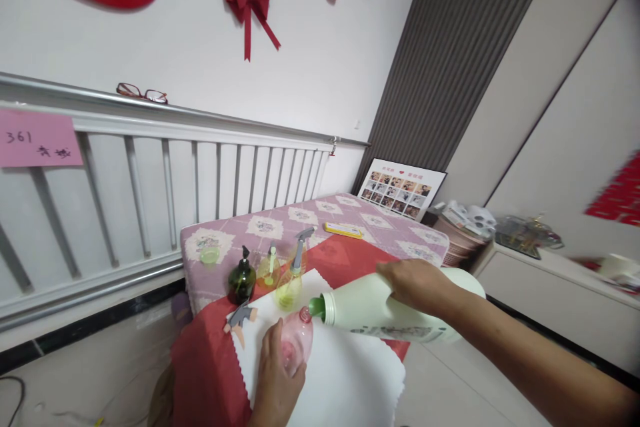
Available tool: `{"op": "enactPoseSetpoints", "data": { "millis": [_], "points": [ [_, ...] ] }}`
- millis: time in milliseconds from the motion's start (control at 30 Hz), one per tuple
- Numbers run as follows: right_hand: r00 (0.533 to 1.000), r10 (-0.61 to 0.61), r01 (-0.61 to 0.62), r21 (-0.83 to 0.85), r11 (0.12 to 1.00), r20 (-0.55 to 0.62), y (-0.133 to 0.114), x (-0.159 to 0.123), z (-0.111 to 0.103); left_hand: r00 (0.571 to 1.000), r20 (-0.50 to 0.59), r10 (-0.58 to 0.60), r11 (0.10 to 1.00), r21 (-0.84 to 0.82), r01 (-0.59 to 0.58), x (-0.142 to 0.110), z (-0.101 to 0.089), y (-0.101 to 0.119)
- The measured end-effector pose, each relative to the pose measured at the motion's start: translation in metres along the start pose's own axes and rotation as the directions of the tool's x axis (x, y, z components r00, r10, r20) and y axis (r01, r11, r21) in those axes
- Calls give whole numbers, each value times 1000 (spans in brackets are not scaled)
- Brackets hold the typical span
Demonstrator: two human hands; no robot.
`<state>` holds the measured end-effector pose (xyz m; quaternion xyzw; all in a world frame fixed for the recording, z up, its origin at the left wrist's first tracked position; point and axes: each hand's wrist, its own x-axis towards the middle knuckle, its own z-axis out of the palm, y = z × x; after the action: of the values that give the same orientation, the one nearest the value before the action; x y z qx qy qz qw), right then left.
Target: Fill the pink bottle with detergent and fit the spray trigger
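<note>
My left hand [280, 373] is closed around a clear pink bottle [299, 340], which stands tilted over the white sheet with its neck uncapped. My right hand [417, 287] grips a large pale-green jug [360, 303] by its handle, tipped nearly sideways. The jug's green spout meets or nearly meets the pink bottle's neck; whether liquid is flowing I cannot make out. A grey and peach spray head [242, 320] lies left of the pink bottle. Behind it stand a yellowish spray bottle [289, 287], a clear pump bottle [269, 270] and a dark green pump bottle [242, 280].
A white scalloped sheet [345, 373] and red cloth [200, 347] cover the patterned table [260, 227]. On it are a green cap [210, 255] and a yellow packet [343, 230]. A white radiator [200, 173] runs behind; a cabinet [555, 287] stands right.
</note>
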<state>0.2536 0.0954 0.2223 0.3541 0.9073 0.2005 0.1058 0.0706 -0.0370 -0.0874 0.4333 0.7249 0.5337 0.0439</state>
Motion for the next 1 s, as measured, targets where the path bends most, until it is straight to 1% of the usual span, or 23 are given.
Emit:
{"op": "enactPoseSetpoints", "data": {
  "millis": [233,633,733,900,1000],
  "points": [
    [1000,2,-2,11,1000,10,-2,0,-3,1000,-15,1,1000,-24,-2,0,3,-3],
    [1000,6,-6,5,1000,6,-3,0,-4,1000,-5,-20,999,-36,20,1,-3,4],
    [1000,2,-2,3,1000,7,-3,-1,-4,1000,5,-8,999,-36,8,1,-1,2],
    [1000,4,-4,3,1000,6,-3,0,-3,1000,-29,0,1000,-17,0,1,4,-3],
    [1000,3,-3,2,1000,6,-3,0,-3,1000,-29,3,1000,-16,-4,1,5,-5]
  ]
}}
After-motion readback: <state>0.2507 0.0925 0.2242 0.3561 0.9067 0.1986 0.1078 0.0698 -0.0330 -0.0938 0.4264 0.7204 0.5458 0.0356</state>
